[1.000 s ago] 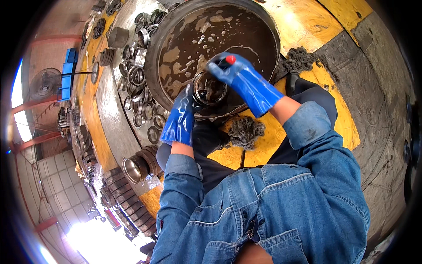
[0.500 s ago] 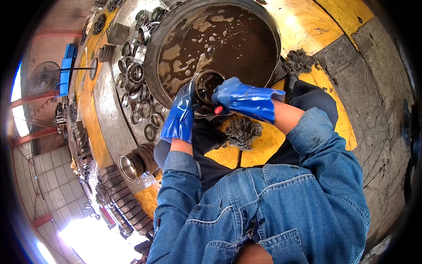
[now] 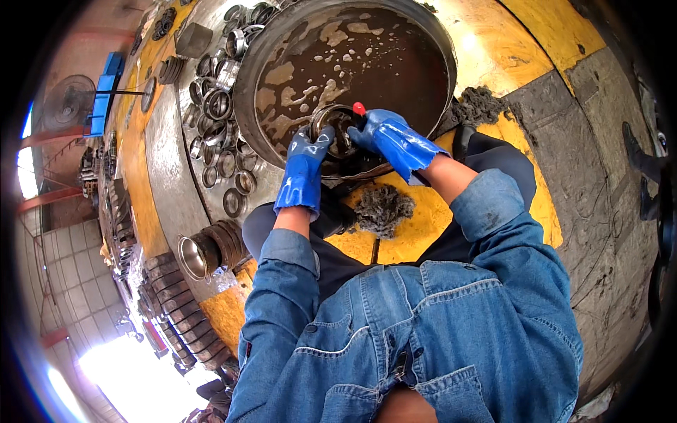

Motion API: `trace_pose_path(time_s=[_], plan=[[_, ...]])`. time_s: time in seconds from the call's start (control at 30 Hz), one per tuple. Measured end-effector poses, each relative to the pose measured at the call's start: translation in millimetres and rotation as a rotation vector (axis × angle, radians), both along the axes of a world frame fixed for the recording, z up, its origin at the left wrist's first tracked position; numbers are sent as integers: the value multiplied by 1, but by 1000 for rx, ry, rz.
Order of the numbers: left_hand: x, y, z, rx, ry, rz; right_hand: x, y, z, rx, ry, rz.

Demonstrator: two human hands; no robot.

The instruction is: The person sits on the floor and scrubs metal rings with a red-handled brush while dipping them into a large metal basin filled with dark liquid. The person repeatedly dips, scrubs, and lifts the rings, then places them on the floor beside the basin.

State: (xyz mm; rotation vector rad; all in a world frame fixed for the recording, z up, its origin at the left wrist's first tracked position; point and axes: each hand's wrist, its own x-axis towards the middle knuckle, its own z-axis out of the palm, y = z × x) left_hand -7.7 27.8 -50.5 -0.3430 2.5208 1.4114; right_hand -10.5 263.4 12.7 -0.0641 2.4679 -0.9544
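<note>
My left hand (image 3: pixel 305 166), in a wet blue rubber glove, grips the near left side of a metal ring (image 3: pixel 327 111). The ring is tilted over the near rim of a wide round basin (image 3: pixel 248 92) of dark brown liquid (image 3: pixel 395 67) with patches of foam. Opposite it, my right hand (image 3: pixel 388 139), gloved the same, is closed at the ring's right side. A red-ended tool (image 3: pixel 360 108) sticks up from its fingers; the tool's other end is hidden, so its kind cannot be made out.
Many metal rings (image 3: pixel 217 106) lie left of the basin. Stacked rings (image 3: pixel 201 254) stand by my left knee. A clump of grey shavings (image 3: pixel 383 210) lies between my legs, another (image 3: pixel 479 106) right of the basin. A person's dark shoe (image 3: pixel 635 144) shows far right.
The tool's red end has swung from pointing down toward me to pointing up and away. My right hand has turned with it, and my left thumb now lies over the ring's edge.
</note>
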Motion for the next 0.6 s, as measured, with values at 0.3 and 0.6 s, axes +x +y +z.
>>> trace_pose_path(time_s=[0.3,0.6], plan=[[-3,26,61,-589,-72,-152,42,11,32,-908,-260,-366],[-12,25,60,-547,-143,-163,22,42,-63,246,785,-244]])
